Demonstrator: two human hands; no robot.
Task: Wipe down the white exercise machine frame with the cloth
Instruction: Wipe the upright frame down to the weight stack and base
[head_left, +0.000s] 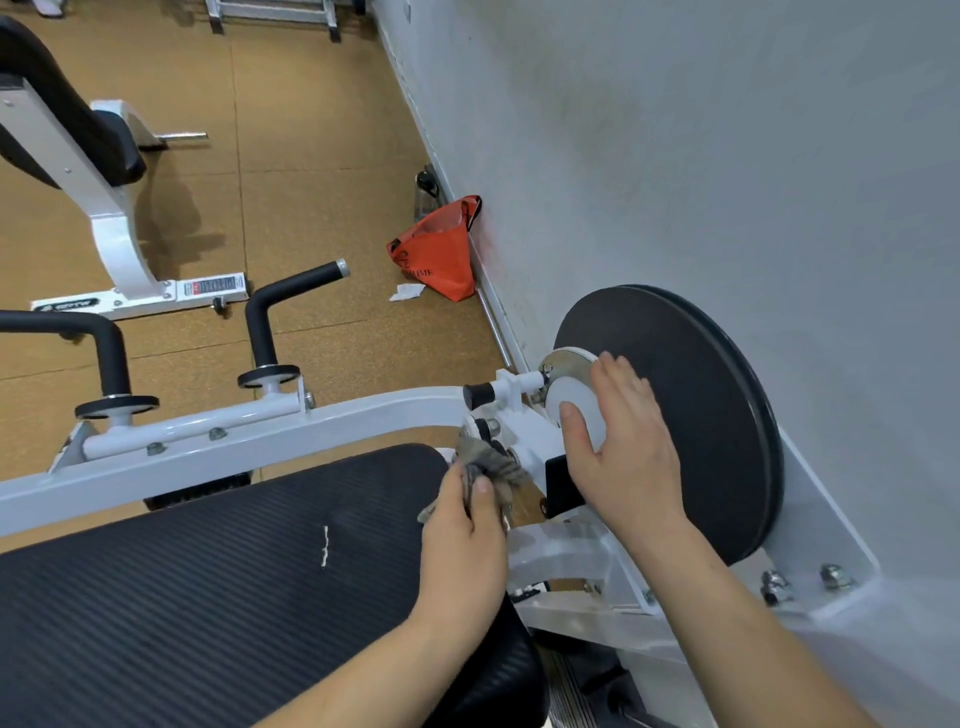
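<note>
At the left, the white frame (363, 415) runs as a long tube past two black handles (291, 306), above the black ribbed pad (208, 571). Further right, the left hand (467, 525) is clamped on the grey cloth (488, 460), pressing it into the bolted joint at the tube's end. The right hand (618, 436) lies flat, fingers apart, on the black disc (701, 415) — apparently steadying it. Progress looks partial — the joint is under way, while the lower brackets by the wall probably remain.

Two hands (618, 441), one cloth (491, 460), two handles (291, 301)
</note>
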